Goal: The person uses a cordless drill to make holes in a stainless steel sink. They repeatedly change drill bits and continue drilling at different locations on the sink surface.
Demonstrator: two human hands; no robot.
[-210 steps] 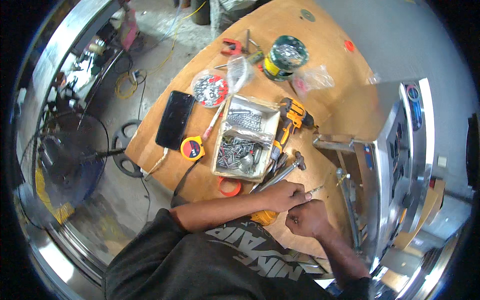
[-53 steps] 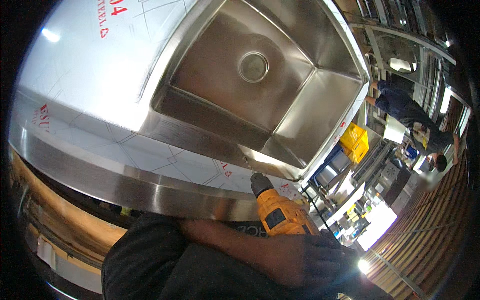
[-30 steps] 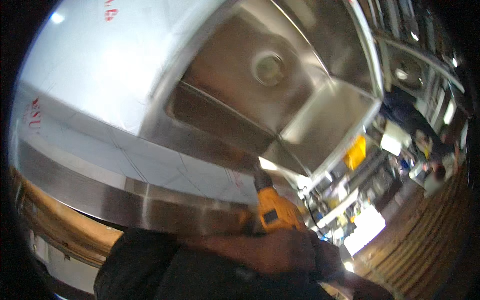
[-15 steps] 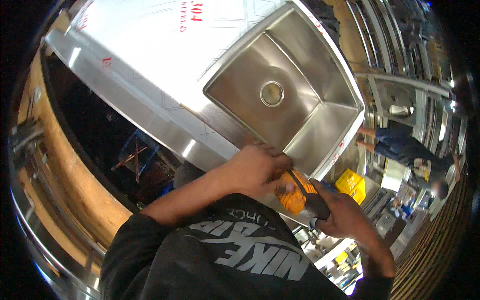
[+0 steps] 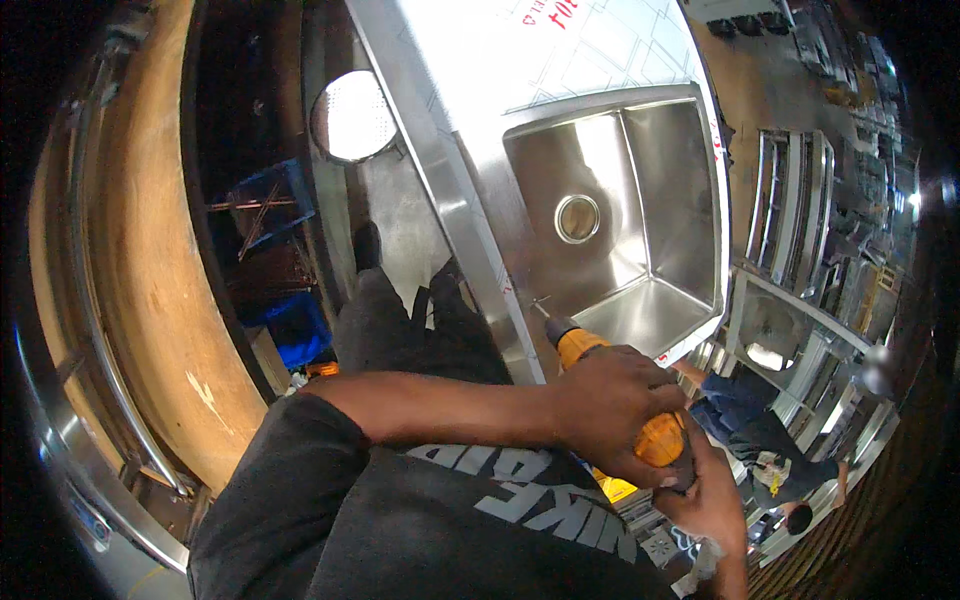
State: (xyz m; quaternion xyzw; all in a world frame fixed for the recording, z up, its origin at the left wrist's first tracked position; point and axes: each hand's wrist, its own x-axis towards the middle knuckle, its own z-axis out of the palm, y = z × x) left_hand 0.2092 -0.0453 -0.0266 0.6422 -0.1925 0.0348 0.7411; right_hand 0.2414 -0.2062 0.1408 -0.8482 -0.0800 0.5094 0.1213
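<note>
A yellow-and-black power drill (image 5: 580, 345) lies across in both my hands, its thin bit (image 5: 541, 305) pointing away from me and to the left. My left hand (image 5: 620, 405) is wrapped over the drill's body from above. At the drill's rear end, my right hand (image 5: 708, 490) is closed around it, partly hidden behind the left one. The bit's tip is over the bare steel strip beside the basin of a stainless steel sink (image 5: 610, 165); whether it touches cannot be made out. A round drain hole (image 5: 577, 218) opens in the basin floor.
White film with red print covers the sink's worktop (image 5: 470, 60). A round stool (image 5: 354, 115) stands left of the sink. Further left run a wooden bench edge (image 5: 150, 250) and blue crates (image 5: 290, 330). Another person (image 5: 755, 430) is at the right, near metal frames (image 5: 790, 200).
My view has turned, so the sink appears straighter. The drill now points over the sink's edge, with its bit showing. My left hand has moved onto the top of the drill's body.
</note>
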